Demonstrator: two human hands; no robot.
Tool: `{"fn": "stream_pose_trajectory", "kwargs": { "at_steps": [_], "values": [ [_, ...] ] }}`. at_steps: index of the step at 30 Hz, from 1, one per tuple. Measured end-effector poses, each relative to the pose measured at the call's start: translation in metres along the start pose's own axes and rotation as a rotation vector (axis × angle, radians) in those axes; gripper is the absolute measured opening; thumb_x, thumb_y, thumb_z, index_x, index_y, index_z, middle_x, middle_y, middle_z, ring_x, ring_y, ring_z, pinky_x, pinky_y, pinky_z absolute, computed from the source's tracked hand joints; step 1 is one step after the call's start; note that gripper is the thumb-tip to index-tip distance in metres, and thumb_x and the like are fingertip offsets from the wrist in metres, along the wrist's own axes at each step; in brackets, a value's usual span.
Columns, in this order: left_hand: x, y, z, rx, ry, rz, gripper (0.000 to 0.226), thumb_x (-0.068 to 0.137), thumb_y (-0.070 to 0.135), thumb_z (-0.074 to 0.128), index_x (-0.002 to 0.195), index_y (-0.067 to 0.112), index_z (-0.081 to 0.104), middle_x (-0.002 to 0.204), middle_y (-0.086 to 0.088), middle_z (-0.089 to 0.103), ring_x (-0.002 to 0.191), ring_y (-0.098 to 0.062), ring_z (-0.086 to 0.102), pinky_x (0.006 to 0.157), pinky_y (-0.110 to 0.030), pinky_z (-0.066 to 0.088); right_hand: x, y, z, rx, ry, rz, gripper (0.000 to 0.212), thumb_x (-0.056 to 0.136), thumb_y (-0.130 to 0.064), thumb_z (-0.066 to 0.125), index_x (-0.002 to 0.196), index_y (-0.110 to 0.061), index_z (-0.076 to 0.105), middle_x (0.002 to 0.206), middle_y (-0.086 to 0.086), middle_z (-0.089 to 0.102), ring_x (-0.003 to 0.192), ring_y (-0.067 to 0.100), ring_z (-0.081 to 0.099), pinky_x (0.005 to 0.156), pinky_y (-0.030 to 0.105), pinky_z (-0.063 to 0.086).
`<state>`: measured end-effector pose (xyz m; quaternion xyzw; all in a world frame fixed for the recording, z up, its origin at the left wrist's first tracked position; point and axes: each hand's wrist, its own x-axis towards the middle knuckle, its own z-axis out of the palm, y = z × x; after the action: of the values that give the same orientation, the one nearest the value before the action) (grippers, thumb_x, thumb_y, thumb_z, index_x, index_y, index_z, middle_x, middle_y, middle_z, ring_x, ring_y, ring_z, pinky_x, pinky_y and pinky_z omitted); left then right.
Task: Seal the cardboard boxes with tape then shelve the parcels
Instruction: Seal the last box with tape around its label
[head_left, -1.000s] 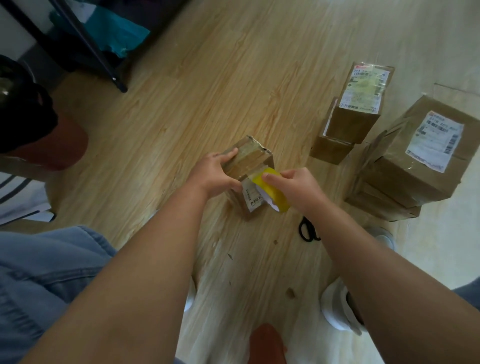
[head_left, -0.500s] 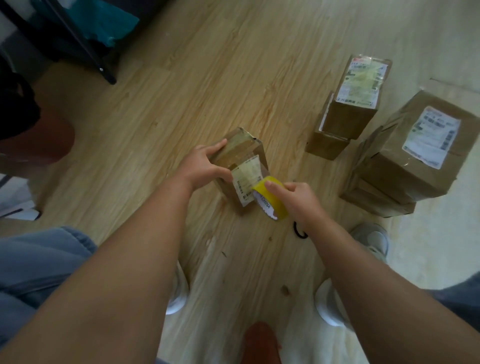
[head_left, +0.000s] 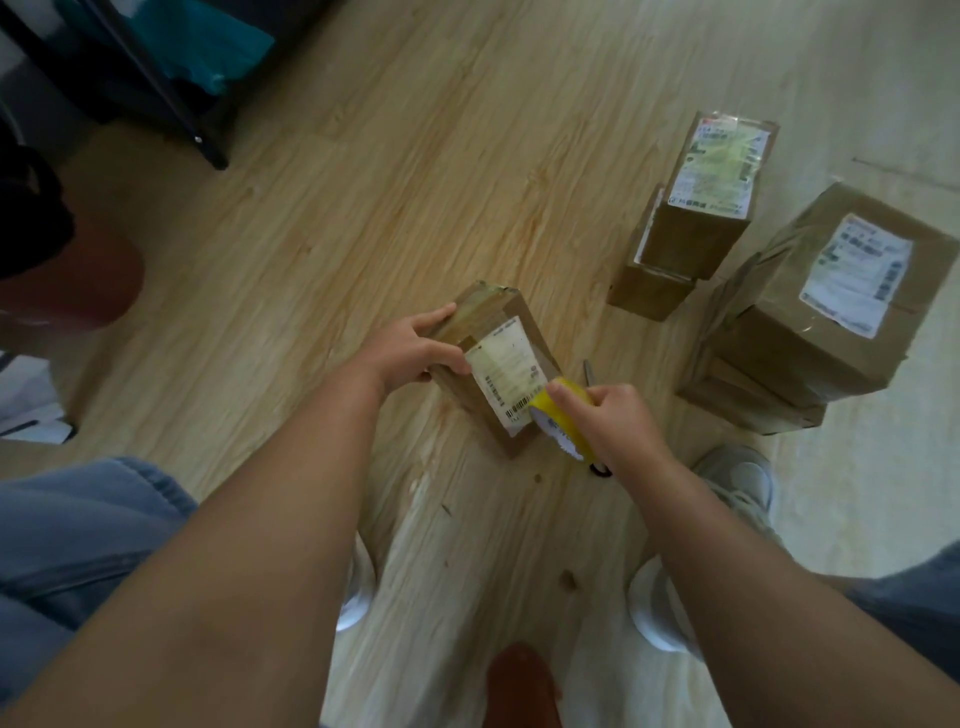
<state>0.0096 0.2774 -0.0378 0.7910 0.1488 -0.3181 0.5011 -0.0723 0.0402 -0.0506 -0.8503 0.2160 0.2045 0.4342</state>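
A small cardboard box (head_left: 496, 332) with a white shipping label lies on the wooden floor in the middle of the view. My left hand (head_left: 410, 351) grips its left side, thumb on the label's edge. My right hand (head_left: 613, 421) holds a yellow roll of tape (head_left: 558, 423) against the box's near right corner. The tape strip itself is too thin to make out.
Two stacked labelled boxes (head_left: 711, 208) and a larger labelled box (head_left: 810, 322) on flattened cardboard stand at the right. Scissors (head_left: 589, 371) lie behind my right hand. A black shelf frame (head_left: 171, 98) is at the upper left. My shoes (head_left: 737, 483) are below.
The roll in my right hand has slid toward me along the box's top, from over the label to the near right corner. The box has turned so its label faces up.
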Motion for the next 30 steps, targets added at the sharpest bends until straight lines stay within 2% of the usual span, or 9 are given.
{"fn": "stream_pose_trajectory", "kwargs": {
  "at_steps": [6, 8, 10, 13, 16, 18, 24, 28, 30],
  "values": [
    [0.002, -0.006, 0.003, -0.158, 0.009, -0.034, 0.073, 0.070, 0.009, 0.080, 0.134, 0.037, 0.059, 0.124, 0.002, 0.060, 0.107, -0.013, 0.059, 0.091, -0.036, 0.056, -0.001, -0.008, -0.005, -0.245, 0.022, 0.060, 0.065, 0.085, -0.071, 0.059, 0.068, -0.009, 0.066, 0.055, 0.002, 0.060, 0.046, 0.012, 0.056, 0.043, 0.023, 0.037],
    [0.005, -0.011, 0.000, -0.213, 0.016, -0.055, 0.069, 0.072, 0.008, 0.078, 0.134, 0.034, 0.060, 0.121, 0.000, 0.062, 0.104, -0.013, 0.061, 0.091, -0.037, 0.057, 0.001, -0.007, -0.009, -0.157, 0.006, 0.024, 0.064, 0.082, -0.072, 0.061, 0.069, -0.010, 0.069, 0.058, 0.002, 0.065, 0.051, 0.015, 0.061, 0.047, 0.027, 0.042],
    [0.007, -0.019, -0.003, -0.277, 0.028, -0.081, 0.066, 0.074, 0.008, 0.076, 0.134, 0.032, 0.060, 0.121, -0.004, 0.064, 0.105, -0.017, 0.063, 0.091, -0.039, 0.057, -0.001, -0.005, -0.012, 0.000, -0.045, 0.020, 0.058, 0.085, -0.066, 0.064, 0.067, -0.011, 0.067, 0.055, 0.003, 0.061, 0.050, 0.016, 0.056, 0.049, 0.028, 0.040],
    [0.011, -0.027, -0.002, -0.340, 0.055, -0.094, 0.062, 0.075, 0.007, 0.075, 0.130, 0.032, 0.063, 0.122, -0.006, 0.064, 0.106, -0.017, 0.064, 0.090, -0.039, 0.057, 0.001, 0.000, -0.010, 0.132, -0.075, 0.036, 0.052, 0.087, -0.056, 0.066, 0.077, -0.006, 0.073, 0.069, 0.019, 0.068, 0.059, 0.019, 0.056, 0.057, 0.033, 0.041],
    [0.015, -0.027, -0.001, -0.340, 0.066, -0.085, 0.060, 0.073, 0.006, 0.075, 0.127, 0.030, 0.065, 0.122, -0.007, 0.065, 0.105, -0.018, 0.065, 0.085, -0.037, 0.059, 0.006, 0.001, -0.006, -0.071, -0.026, 0.048, 0.051, 0.088, -0.051, 0.064, 0.064, -0.007, 0.062, 0.054, 0.007, 0.056, 0.051, 0.015, 0.050, 0.052, 0.029, 0.037],
    [0.018, -0.026, -0.002, -0.342, 0.063, -0.090, 0.060, 0.072, 0.007, 0.075, 0.126, 0.031, 0.066, 0.121, -0.007, 0.066, 0.106, -0.019, 0.064, 0.085, -0.038, 0.059, 0.009, 0.003, -0.004, -0.230, 0.011, 0.055, 0.052, 0.089, -0.054, 0.061, 0.062, -0.010, 0.059, 0.055, 0.004, 0.052, 0.050, 0.016, 0.049, 0.051, 0.029, 0.037],
    [0.025, -0.030, -0.005, -0.357, 0.033, -0.106, 0.059, 0.073, 0.009, 0.074, 0.126, 0.032, 0.065, 0.123, -0.005, 0.065, 0.111, -0.019, 0.062, 0.086, -0.038, 0.059, 0.018, 0.003, 0.004, -0.325, -0.019, 0.105, 0.051, 0.091, -0.057, 0.055, 0.066, -0.012, 0.059, 0.057, 0.003, 0.053, 0.050, 0.015, 0.048, 0.049, 0.027, 0.033],
    [0.029, -0.032, -0.006, -0.350, 0.029, -0.103, 0.060, 0.074, 0.013, 0.072, 0.131, 0.032, 0.062, 0.124, -0.003, 0.064, 0.112, -0.018, 0.062, 0.088, -0.037, 0.057, 0.023, -0.002, 0.005, -0.327, -0.018, 0.134, 0.053, 0.093, -0.054, 0.055, 0.058, -0.016, 0.044, 0.042, -0.006, 0.039, 0.038, 0.009, 0.035, 0.042, 0.023, 0.025],
    [0.029, -0.030, -0.004, -0.349, 0.037, -0.105, 0.064, 0.070, 0.019, 0.071, 0.131, 0.033, 0.062, 0.124, -0.003, 0.065, 0.111, -0.017, 0.062, 0.091, -0.037, 0.057, 0.024, -0.006, 0.006, -0.358, -0.024, 0.131, 0.052, 0.094, -0.054, 0.054, 0.061, -0.015, 0.051, 0.043, -0.006, 0.041, 0.036, 0.008, 0.035, 0.040, 0.022, 0.024]
  ]
}}
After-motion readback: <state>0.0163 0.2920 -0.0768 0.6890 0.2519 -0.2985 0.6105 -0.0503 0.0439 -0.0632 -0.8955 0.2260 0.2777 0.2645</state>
